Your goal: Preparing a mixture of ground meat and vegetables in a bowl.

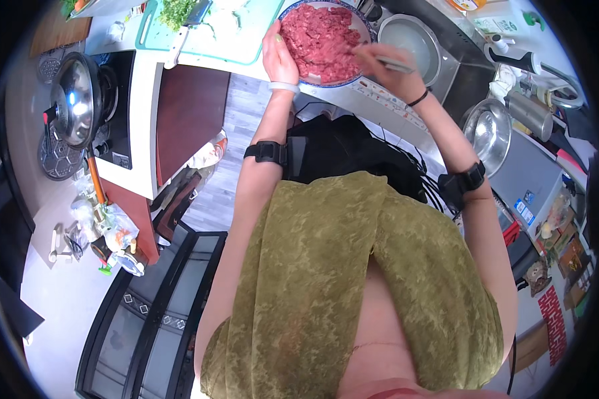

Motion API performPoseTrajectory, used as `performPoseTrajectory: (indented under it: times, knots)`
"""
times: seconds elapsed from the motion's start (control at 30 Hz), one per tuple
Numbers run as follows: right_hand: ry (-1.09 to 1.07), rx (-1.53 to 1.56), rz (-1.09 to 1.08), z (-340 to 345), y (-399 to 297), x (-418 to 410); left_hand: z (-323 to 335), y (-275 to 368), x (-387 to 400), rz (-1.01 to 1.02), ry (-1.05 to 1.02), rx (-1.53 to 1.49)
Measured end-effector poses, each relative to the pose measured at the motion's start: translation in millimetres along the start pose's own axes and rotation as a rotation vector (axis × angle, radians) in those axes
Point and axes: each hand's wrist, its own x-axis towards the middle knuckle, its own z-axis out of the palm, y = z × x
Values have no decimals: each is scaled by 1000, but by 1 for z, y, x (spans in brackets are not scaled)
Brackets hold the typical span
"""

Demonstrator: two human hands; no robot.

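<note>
A large white plate or shallow bowl with a blue patterned rim [368, 37] holds a mass of raw minced meat [319, 42] at the top centre. Against its left rim rests my left hand [281, 57], thumb upward and fingers along the outside. My right hand [392, 70] is at the right rim, closed around chopsticks [397, 65], whose tips are blurred over the meat. Left of the dish lies a pale green cutting board [252, 50] with chopped green herbs [175, 12] and a cleaver or wide knife with a white handle [177, 47].
Right of the dish, a metal pot with cloudy liquid [409, 47] stands in the sink [449, 75], below a faucet [516, 60]. An empty steel bowl [489, 134] sits farther right. At left, a lidded wok [75, 99] is on the black cooktop [122, 114]. The counter edge runs before me.
</note>
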Motion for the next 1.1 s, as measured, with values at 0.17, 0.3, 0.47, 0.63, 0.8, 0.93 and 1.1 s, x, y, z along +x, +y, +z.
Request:
performPoseTrajectory:
  times: [0.17,0.3,0.47,0.63,0.8,0.93,1.1]
  knots:
    - [269,167,114,21,20,24,10,2,4,23,-15,-17]
    - [35,24,-171,34,6,10,5,3,3,15,-12,17]
    - [57,44,159,-7,5,1,0,2,2,20,4,15]
    - [324,38,-15,16,28,31,9,4,2,30,-14,-10]
    - [-26,-36,-219,19,-7,5,1,3,2,7,9,27]
    - [87,-112,-54,-5,11,-3,1,6,3,6,3,40]
    - [298,-96,-256,13,26,51,3,9,4,18,-23,54]
